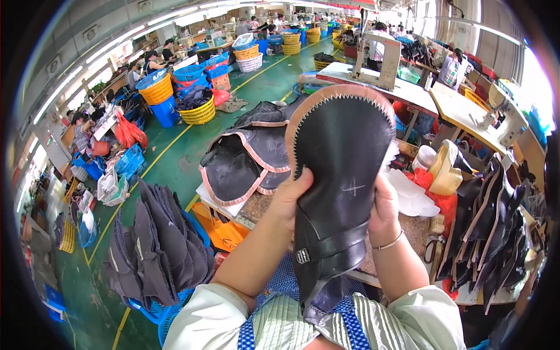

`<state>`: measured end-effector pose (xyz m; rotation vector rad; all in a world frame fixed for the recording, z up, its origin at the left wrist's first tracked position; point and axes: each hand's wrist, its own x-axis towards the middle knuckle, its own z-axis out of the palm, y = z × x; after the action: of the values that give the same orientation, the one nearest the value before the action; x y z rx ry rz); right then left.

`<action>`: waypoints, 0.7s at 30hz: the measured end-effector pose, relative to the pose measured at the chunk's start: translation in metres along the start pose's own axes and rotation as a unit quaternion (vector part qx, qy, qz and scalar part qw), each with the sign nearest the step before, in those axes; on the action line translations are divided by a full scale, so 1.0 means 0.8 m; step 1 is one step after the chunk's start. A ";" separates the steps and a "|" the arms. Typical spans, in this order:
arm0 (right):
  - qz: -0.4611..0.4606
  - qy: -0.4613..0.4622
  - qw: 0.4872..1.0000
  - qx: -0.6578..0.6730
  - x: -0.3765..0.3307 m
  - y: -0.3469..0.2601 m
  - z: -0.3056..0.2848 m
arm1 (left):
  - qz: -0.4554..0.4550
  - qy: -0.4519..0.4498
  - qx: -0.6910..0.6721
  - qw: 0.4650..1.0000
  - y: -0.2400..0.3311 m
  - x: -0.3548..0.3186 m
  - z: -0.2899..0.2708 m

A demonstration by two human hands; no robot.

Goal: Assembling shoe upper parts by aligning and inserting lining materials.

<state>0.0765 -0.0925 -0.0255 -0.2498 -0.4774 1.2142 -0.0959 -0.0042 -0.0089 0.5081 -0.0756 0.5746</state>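
I hold up a black leather shoe upper (341,146) with a tan zigzag-stitched rim and a chalk cross on it. My left hand (290,197) grips its left edge. My right hand (384,204), with a thin bracelet at the wrist, grips its right edge. The piece's narrow strap end hangs down toward my lap. Behind it, a stack of similar black pieces with pink edging (248,157) lies on the worktable (256,205).
A blue basket of dark grey cut pieces (160,245) stands at my left. More black uppers (490,227) hang at the right. Sewing machines (379,58) on tables stand behind. Yellow and blue baskets (198,111) line the green floor, where other people work.
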 end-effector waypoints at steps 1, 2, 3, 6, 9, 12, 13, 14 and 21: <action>0.000 -0.015 0.999 -0.046 -0.003 -0.007 -0.007 | 0.027 -0.018 0.055 0.998 0.013 -0.002 -0.008; -0.002 -0.029 0.995 -0.092 -0.004 -0.018 -0.009 | 0.054 -0.036 0.109 0.992 0.028 -0.002 -0.014; -0.011 -0.012 0.991 -0.132 -0.006 -0.032 -0.005 | 0.058 -0.035 0.164 0.984 0.042 -0.005 -0.014; -0.037 -0.022 0.964 -0.261 -0.015 -0.068 0.037 | 0.106 -0.043 0.332 0.936 0.060 -0.012 0.006; -0.064 0.012 0.958 -0.278 -0.008 -0.083 0.023 | 0.079 -0.097 0.392 0.911 0.068 -0.012 0.009; 0.008 -0.039 0.950 -0.309 -0.013 -0.088 0.030 | 0.117 -0.081 0.348 0.927 0.062 -0.013 0.005; 0.006 -0.040 0.950 -0.309 -0.014 -0.091 0.036 | 0.128 -0.056 0.339 0.930 0.064 -0.012 0.004; -0.005 -0.085 0.913 -0.398 -0.015 -0.094 0.040 | 0.142 -0.023 0.367 0.919 0.062 -0.015 0.008; -0.029 -0.094 0.838 -0.536 -0.009 -0.097 0.049 | 0.126 0.006 0.657 0.744 0.084 -0.030 0.050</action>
<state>0.1208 -0.1279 0.0405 -1.0692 -1.3133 0.7951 -0.1492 0.0129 0.0503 1.9090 0.3175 0.8521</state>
